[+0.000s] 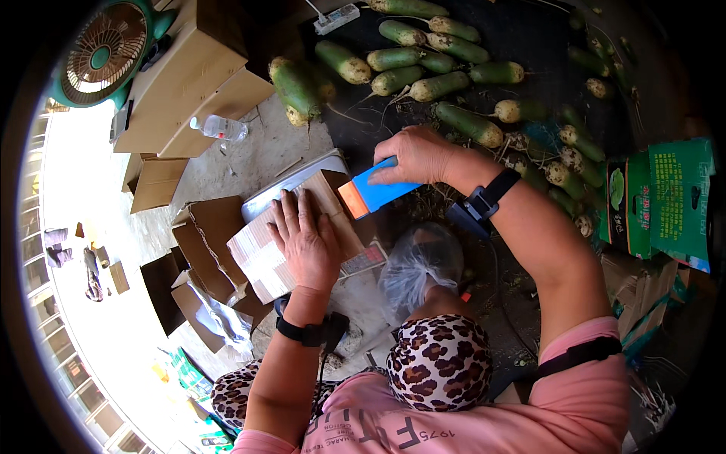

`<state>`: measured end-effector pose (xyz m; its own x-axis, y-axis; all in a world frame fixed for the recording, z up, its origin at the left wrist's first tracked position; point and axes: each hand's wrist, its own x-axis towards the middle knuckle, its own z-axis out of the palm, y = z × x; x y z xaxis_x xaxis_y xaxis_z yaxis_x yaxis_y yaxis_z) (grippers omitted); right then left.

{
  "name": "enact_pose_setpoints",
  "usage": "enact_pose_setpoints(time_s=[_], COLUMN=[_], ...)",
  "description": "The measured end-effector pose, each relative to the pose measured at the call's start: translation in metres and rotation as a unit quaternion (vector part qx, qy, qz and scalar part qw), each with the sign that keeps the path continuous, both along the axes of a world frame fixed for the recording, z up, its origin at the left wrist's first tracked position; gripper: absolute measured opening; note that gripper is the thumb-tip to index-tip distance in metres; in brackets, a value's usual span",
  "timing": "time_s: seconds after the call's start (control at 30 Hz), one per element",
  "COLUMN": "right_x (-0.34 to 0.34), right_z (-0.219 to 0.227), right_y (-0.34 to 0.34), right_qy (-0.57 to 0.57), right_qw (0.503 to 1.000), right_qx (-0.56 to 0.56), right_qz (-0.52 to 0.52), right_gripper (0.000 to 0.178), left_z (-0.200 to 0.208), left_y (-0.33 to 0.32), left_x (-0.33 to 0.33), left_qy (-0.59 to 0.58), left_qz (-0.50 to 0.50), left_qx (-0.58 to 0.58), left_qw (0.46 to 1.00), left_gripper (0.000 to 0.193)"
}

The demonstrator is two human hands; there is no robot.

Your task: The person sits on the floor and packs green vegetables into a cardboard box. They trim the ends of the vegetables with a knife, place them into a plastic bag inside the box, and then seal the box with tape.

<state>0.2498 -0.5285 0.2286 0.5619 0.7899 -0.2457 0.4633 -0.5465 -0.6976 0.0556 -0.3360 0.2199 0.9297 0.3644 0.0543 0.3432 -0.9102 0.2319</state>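
My left hand (305, 246) lies flat with fingers spread on top of a small cardboard box (253, 250), which looks coated with shiny clear tape. In my right hand (417, 157) is a blue tape dispenser (387, 193) with an orange front end, at the box's right edge. I cannot tell whether tape runs between them. Under the box shows a metal tray (283, 180), and a panel with small keys (365, 259) juts out at its near right side.
Green radishes (440, 85) lie on a dark sheet beyond my hands. At the left are open cartons (215, 242), a plastic bottle (224, 129) and a fan (102, 54). A plastic-wrapped foot (423, 265) rests near my knee. Green printed boxes (665, 204) stand at right.
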Motion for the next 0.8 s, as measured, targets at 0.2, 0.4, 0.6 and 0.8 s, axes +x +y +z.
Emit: enact_pose_setpoints(time_s=[0.2, 0.4, 0.6, 0.8], right_x=[0.002, 0.019, -0.012, -0.057], right_z=[-0.031, -0.068, -0.083, -0.039], right_y=[-0.045, -0.122, -0.032, 0.046], right_qy=[0.049, 0.038, -0.085, -0.143], right_qw=[0.994, 0.996, 0.995, 0.982], right_qx=[0.094, 0.031, -0.025, -0.071], right_qz=[-0.039, -0.072, -0.04, -0.099], right_gripper=[0.042, 0.037, 0.037, 0.013], left_z=[0.007, 0.004, 0.004, 0.002], left_y=[-0.013, -0.019, -0.016, -0.016], left_x=[0.015, 0.016, 0.015, 0.014], left_qy=[0.077, 0.073, 0.067, 0.065], left_qz=[-0.055, -0.067, -0.074, -0.07], left_qx=[0.031, 0.037, 0.033, 0.034], left_qw=[0.995, 0.994, 0.994, 0.995], left_gripper=[0.055, 0.055, 0.055, 0.057])
